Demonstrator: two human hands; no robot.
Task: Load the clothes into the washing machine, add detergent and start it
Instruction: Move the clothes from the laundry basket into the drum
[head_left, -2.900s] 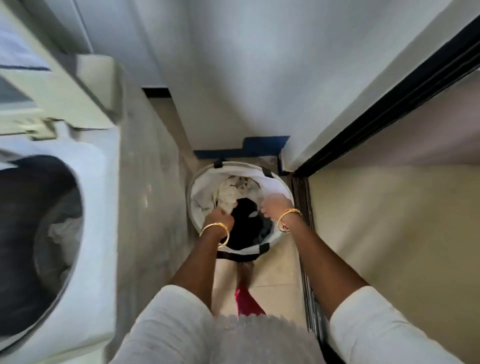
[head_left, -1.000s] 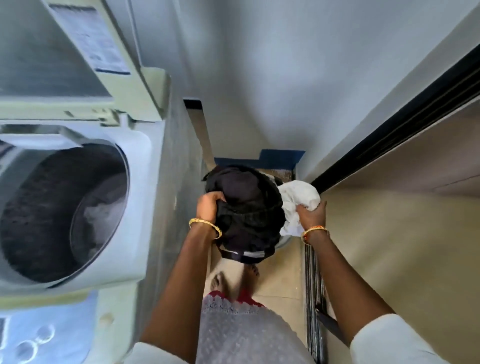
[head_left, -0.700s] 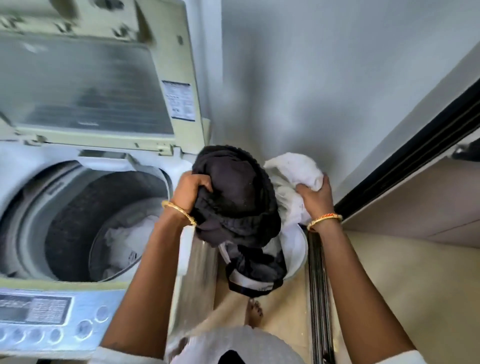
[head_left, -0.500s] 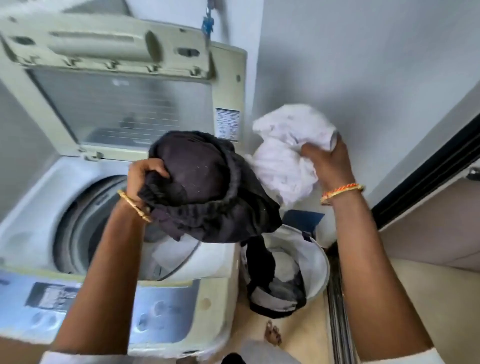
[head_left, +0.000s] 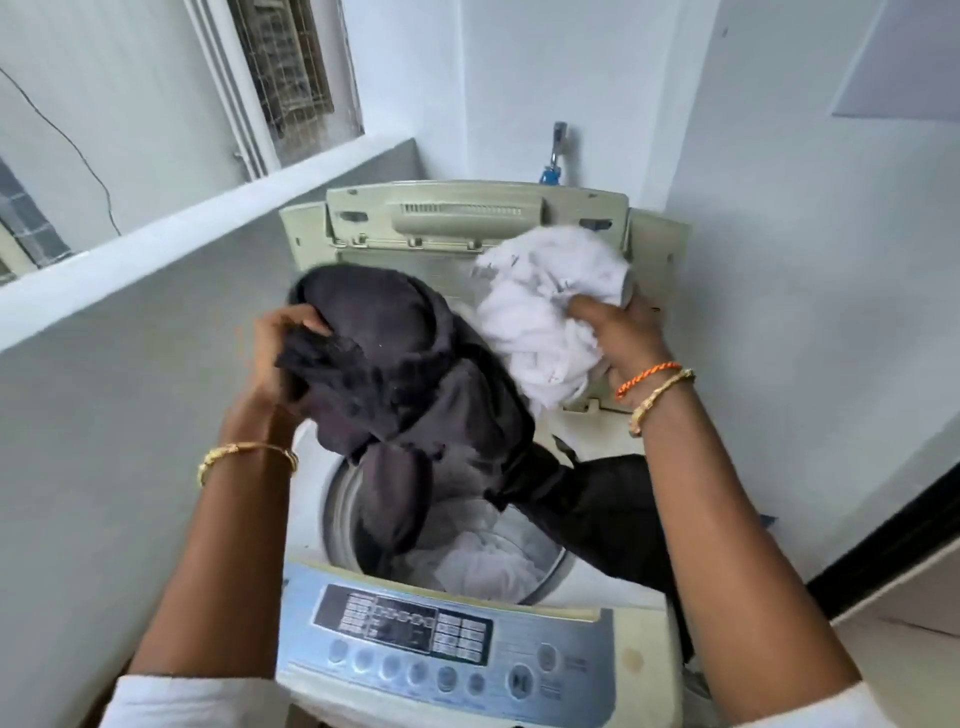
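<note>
A top-loading washing machine (head_left: 639, 670) stands in front of me with its lid (head_left: 467, 213) raised. My left hand (head_left: 280, 353) grips a bundle of black clothes (head_left: 405, 374) above the drum opening; part of the black cloth hangs into the drum and part trails over the machine's right side. My right hand (head_left: 618, 332) holds a crumpled white cloth (head_left: 545, 312) up near the lid. White laundry (head_left: 483, 561) lies inside the drum (head_left: 343, 509). No detergent is in view.
The control panel (head_left: 441, 639) with several round buttons runs along the machine's front edge. A grey parapet wall (head_left: 130, 364) rises on the left, white walls close in behind and on the right. A tap (head_left: 556, 150) sits behind the lid. A dark door frame (head_left: 893, 535) is at right.
Both hands lifted the black and white clothes out of the floor basket and swung them left, over the machine's open drum. The view turned to face the machine; the basket has left the view.
</note>
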